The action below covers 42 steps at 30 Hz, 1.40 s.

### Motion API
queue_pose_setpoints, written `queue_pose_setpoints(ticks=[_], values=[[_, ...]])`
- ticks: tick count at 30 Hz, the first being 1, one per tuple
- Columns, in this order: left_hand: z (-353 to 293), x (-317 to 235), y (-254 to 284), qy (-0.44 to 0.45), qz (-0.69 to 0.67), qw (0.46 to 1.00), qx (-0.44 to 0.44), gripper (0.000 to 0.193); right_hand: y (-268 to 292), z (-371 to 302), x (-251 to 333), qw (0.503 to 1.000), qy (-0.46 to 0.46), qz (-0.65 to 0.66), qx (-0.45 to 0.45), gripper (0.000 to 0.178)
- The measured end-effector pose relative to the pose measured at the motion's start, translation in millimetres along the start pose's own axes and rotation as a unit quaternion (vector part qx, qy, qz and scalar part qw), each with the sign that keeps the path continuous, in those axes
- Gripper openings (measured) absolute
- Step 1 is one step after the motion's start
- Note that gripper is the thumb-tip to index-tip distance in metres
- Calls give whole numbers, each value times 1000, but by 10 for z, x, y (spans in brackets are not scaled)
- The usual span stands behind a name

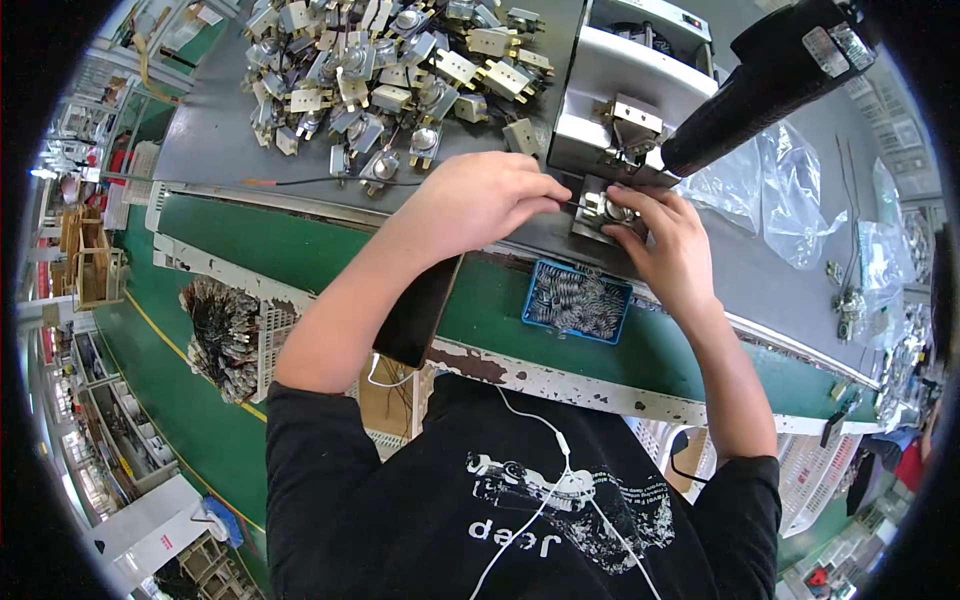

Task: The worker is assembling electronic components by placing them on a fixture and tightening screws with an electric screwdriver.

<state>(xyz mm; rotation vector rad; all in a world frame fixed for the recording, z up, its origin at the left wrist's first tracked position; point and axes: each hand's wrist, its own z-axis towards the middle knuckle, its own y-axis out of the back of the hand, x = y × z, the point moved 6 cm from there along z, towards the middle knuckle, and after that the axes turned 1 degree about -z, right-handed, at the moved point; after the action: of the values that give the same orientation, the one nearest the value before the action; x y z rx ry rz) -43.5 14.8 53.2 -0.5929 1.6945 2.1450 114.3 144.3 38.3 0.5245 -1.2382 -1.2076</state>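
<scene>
My right hand point(672, 240) has its thumb and fingers closed around a small metal part with a round silver cap point(618, 212). That part sits on a small metal block point(588, 226) at the front of a grey bench machine point(590, 140). Just left of it, my left hand point(490, 195) pinches a thin dark wire that reaches to the part; the fingertips hide most of it. A dark wire with an orange end point(330, 181) lies on the table and passes behind my left wrist. The machine's metal head point(636, 122) stands just beyond my fingers.
Many silver and cream switch-like metal parts point(400, 75) are heaped at the back left. A blue tray point(577, 331) of small springs sits at the front edge, near a dark phone-like slab point(417, 318). A black cylindrical machine arm point(760, 95) and clear plastic bags point(790, 195) are on the right.
</scene>
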Motion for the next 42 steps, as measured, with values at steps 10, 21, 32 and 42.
queue_pose_setpoints(ticks=[10, 21, 32, 42], values=[[24, 74, -307, 6, 21, 1000, -7, 16, 17, -78, 38, 998, 15, -49, -45, 37], [177, -242, -475, -53, -27, 995, -77, 33, 816, -78, 36, 950, 94, 59, -292, 41], [192, -154, -579, -61, -58, 989, -123, 30, 1290, 763, 210, 888, 111, 330, -300, 35], [253, -191, -515, -60, -42, 994, -81, 26, 1347, 581, 85, 917, 116, 339, -177, 58]])
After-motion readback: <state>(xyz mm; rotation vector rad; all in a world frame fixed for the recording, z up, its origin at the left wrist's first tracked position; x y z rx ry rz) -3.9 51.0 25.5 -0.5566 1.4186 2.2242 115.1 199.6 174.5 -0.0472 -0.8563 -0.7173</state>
